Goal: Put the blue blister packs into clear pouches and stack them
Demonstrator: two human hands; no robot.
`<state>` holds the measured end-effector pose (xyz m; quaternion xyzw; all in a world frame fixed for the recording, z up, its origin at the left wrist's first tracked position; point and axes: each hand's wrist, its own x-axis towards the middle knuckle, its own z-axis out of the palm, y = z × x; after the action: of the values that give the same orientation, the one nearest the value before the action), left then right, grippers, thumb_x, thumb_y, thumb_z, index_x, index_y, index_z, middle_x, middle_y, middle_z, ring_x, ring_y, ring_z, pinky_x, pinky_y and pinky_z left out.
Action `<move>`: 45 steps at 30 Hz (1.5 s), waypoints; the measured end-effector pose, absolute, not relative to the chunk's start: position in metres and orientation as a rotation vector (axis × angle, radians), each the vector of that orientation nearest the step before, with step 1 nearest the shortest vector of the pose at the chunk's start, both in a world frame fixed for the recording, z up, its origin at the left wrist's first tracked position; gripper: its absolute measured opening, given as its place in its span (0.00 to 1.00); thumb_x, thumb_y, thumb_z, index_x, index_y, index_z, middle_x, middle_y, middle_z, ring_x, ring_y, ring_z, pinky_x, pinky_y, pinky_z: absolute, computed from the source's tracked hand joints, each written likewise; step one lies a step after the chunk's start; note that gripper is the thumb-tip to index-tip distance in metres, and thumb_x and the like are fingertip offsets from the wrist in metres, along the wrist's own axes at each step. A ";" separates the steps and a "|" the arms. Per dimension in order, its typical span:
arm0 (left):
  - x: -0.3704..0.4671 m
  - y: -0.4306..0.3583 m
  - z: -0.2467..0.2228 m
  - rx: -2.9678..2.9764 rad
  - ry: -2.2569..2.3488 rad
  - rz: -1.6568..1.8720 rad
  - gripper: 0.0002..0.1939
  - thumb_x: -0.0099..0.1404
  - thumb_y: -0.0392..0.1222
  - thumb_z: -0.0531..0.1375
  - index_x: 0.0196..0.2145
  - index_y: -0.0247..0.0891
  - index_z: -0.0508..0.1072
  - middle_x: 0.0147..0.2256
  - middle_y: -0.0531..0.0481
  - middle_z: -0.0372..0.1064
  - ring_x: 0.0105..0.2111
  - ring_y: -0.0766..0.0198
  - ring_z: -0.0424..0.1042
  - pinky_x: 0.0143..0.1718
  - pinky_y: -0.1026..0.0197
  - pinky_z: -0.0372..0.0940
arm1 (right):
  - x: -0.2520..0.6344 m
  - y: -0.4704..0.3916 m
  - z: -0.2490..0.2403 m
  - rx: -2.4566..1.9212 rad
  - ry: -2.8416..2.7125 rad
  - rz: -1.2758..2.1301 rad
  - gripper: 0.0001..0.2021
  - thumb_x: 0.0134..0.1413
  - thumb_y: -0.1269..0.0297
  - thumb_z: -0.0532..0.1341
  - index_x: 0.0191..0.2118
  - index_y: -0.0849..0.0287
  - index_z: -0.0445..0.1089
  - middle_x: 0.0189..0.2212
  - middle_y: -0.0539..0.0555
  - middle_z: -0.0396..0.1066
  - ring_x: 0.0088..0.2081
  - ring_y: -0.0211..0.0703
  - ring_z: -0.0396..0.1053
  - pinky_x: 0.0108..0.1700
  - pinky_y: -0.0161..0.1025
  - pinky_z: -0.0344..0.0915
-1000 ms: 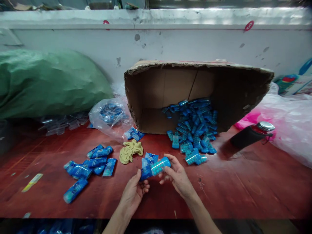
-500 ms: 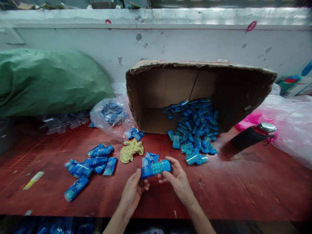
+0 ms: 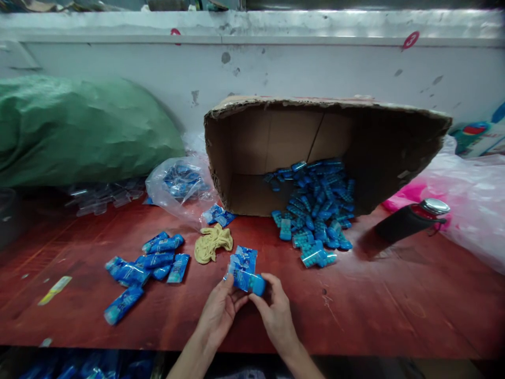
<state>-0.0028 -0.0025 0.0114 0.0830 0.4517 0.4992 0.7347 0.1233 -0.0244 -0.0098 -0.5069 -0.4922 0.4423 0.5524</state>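
Note:
Between my hands, above the red table, is a small blue-capped bottle (image 3: 257, 285) with a printed blue sleeve (image 3: 241, 279) around its left part. My left hand (image 3: 221, 308) pinches the sleeve's left end between thumb and fingers. The fingers of my right hand (image 3: 275, 310) are closed on the capped right end. Just behind them lie flat blue printed sleeves (image 3: 245, 256). To the left is a group of blue sleeved bottles (image 3: 155, 260). A pile of unsleeved blue bottles (image 3: 315, 210) spills from a cardboard box (image 3: 244, 195) lying on its side.
A yellow-green cloth (image 3: 213, 243) lies behind my left hand. A clear bag (image 3: 177, 184) of blue sleeves stands farther back, beside a large green sack (image 3: 87, 131). At the right are a black flask (image 3: 406, 222) and pink-white plastic (image 3: 469, 195). The red table (image 3: 355, 305) ends near me.
My right hand has moved left and slightly nearer to me with the bottle's capped end. The sleeve now covers more of the bottle, and less of its clear body shows.

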 end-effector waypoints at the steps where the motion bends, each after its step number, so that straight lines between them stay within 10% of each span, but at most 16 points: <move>1: -0.002 -0.002 0.012 0.174 0.989 1.091 0.09 0.52 0.41 0.61 0.31 0.35 0.69 0.27 0.49 0.73 0.27 0.64 0.72 0.29 0.62 0.67 | 0.123 -0.026 -0.008 -1.186 -1.251 1.006 0.16 0.44 0.72 0.61 0.42 0.54 0.64 0.36 0.51 0.67 0.38 0.43 0.66 0.40 0.37 0.65; 8: -0.016 0.000 0.016 0.176 0.880 0.952 0.08 0.56 0.34 0.58 0.36 0.32 0.71 0.32 0.46 0.74 0.31 0.64 0.72 0.34 0.62 0.67 | 0.125 -0.021 0.004 -1.035 -1.228 1.315 0.12 0.49 0.71 0.57 0.41 0.53 0.68 0.36 0.51 0.67 0.38 0.42 0.66 0.41 0.37 0.63; 20: -0.016 -0.003 0.011 0.333 0.525 0.831 0.12 0.54 0.34 0.59 0.39 0.34 0.73 0.35 0.45 0.75 0.39 0.60 0.72 0.42 0.62 0.63 | 0.146 -0.006 0.004 -0.761 -1.132 1.841 0.33 0.37 0.74 0.64 0.52 0.45 0.60 0.48 0.48 0.63 0.41 0.41 0.65 0.39 0.35 0.63; 34: 0.008 -0.014 0.016 0.152 0.889 1.013 0.07 0.55 0.39 0.60 0.32 0.34 0.73 0.29 0.49 0.75 0.28 0.66 0.73 0.34 0.63 0.67 | 0.138 -0.009 0.005 -0.851 -1.081 1.747 0.24 0.41 0.69 0.63 0.49 0.50 0.65 0.45 0.50 0.68 0.44 0.44 0.65 0.47 0.41 0.60; 45: 0.001 -0.015 0.029 0.086 0.846 1.055 0.08 0.58 0.37 0.56 0.34 0.33 0.73 0.33 0.44 0.75 0.37 0.58 0.72 0.46 0.54 0.63 | 0.133 -0.015 -0.006 -1.003 -1.207 1.456 0.19 0.49 0.64 0.59 0.49 0.55 0.63 0.40 0.53 0.69 0.41 0.44 0.66 0.46 0.42 0.61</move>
<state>0.0009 -0.0148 0.0285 0.0398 0.3914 0.4882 0.7790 0.1330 -0.0148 -0.0061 -0.4110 -0.4949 0.5967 0.4798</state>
